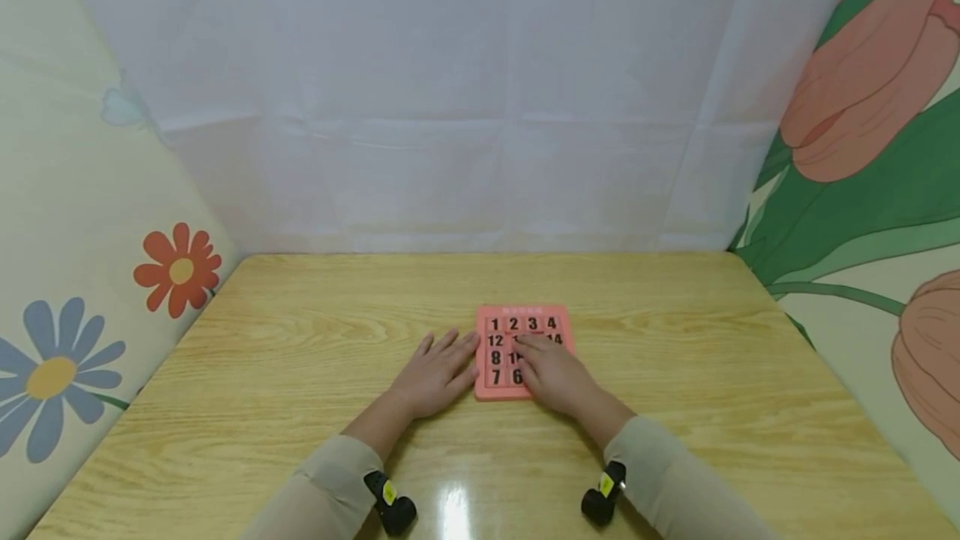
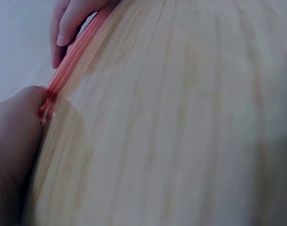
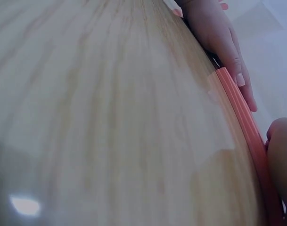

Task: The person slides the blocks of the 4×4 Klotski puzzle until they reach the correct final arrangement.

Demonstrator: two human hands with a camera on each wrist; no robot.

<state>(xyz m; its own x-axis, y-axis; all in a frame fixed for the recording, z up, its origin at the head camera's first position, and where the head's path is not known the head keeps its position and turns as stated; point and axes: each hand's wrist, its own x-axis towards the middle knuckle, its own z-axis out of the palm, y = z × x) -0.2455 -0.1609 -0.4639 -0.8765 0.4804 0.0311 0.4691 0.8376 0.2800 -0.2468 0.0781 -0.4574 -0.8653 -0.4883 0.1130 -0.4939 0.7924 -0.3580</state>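
Observation:
A pink sliding number puzzle (image 1: 525, 394) lies flat on the table, its black-numbered tiles facing up. My left hand (image 1: 437, 375) rests at the puzzle's left edge with fingers spread and fairly straight. Over the tiles lies my right hand (image 1: 558, 375), its fingertips touching the second row and covering several tiles on the right. In the left wrist view the left thumb (image 2: 32, 96) is against the corner of the pink frame (image 2: 79, 49). The right wrist view shows the frame's near side (image 3: 244, 117) edge-on, with the left hand (image 3: 221, 40) at its far end.
The wood-grain table (image 1: 300, 307) stretches around the puzzle. Behind it hangs a creased white cloth (image 1: 450, 107). Flower-printed panels stand at the left (image 1: 60, 190) and right (image 1: 862, 215). Black wrist cameras (image 1: 393, 507) sit by both sleeves.

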